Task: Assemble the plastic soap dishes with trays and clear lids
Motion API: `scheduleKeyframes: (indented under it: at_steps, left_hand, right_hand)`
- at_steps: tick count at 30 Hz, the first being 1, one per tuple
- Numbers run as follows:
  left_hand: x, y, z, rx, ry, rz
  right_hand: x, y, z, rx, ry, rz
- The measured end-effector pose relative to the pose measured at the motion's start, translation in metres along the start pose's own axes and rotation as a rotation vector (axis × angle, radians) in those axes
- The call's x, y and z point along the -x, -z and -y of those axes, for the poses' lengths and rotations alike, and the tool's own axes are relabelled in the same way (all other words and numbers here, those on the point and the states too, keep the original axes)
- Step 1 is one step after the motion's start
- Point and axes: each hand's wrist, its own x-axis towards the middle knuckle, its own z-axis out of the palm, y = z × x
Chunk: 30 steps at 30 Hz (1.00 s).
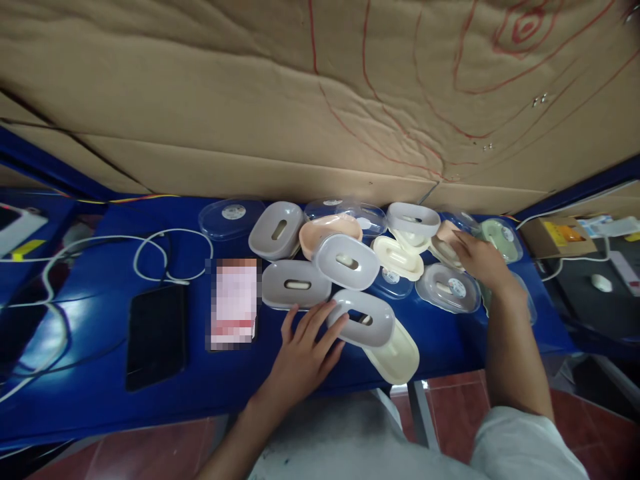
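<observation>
Several oval plastic soap-dish parts lie scattered on a blue table (110, 407): grey slotted trays, cream and peach bases, clear lids. My left hand (304, 350) lies flat with fingers spread, its fingertips touching the near grey slotted tray (363, 319), which rests tilted on a cream base (397, 350). My right hand (481, 260) reaches to the far right of the pile and its fingers curl over a peach base (444, 244), next to a pale green base (501, 239). A clear lid (447, 288) lies just in front of that hand.
A black phone (156, 335) and a blurred card (233, 303) lie left of the pile, with white cables (150, 257) looping behind. Brown cardboard (320, 100) with red lines stands behind the table. A cardboard box (557, 235) and a white mouse (601, 283) sit at right.
</observation>
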Motion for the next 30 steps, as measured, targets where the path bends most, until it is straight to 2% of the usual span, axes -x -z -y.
scheduleKeyframes:
  at_steps: [4,8,11,14,18,21,23,27,30]
  left_hand:
    - [0.0,0.0,0.0,0.001,-0.003,0.001]
    - [-0.001,0.0,0.0,-0.005,-0.01,0.0]
    - [-0.001,0.001,0.0,-0.016,-0.011,0.008]
    - [-0.001,0.001,0.0,-0.016,-0.004,0.006]
    - [-0.001,0.0,0.0,-0.005,0.003,0.008]
    - [0.0,0.0,0.001,-0.001,-0.004,0.011]
    - [-0.001,0.0,0.001,0.004,-0.012,0.015]
    - [-0.001,0.002,0.0,0.018,-0.011,0.018]
    - [-0.002,0.003,0.0,0.013,-0.004,0.02]
  right_hand:
    - [0.002,0.006,0.019,-0.121,-0.003,-0.217]
    - [-0.014,0.015,0.057,-0.138,0.206,-0.284]
    - [-0.01,0.026,0.069,-0.119,0.253,-0.337]
    - [0.029,0.032,0.063,-0.216,0.214,-0.257]
    - [0.104,0.017,0.046,-0.25,0.175,0.012]
    - [0.136,0.003,0.039,-0.188,0.131,0.0]
    - [0.141,0.0,0.035,-0.177,0.114,-0.032]
    - [0.127,0.001,0.031,-0.279,0.133,-0.004]
    - [0.121,0.001,0.037,-0.205,0.102,-0.174]
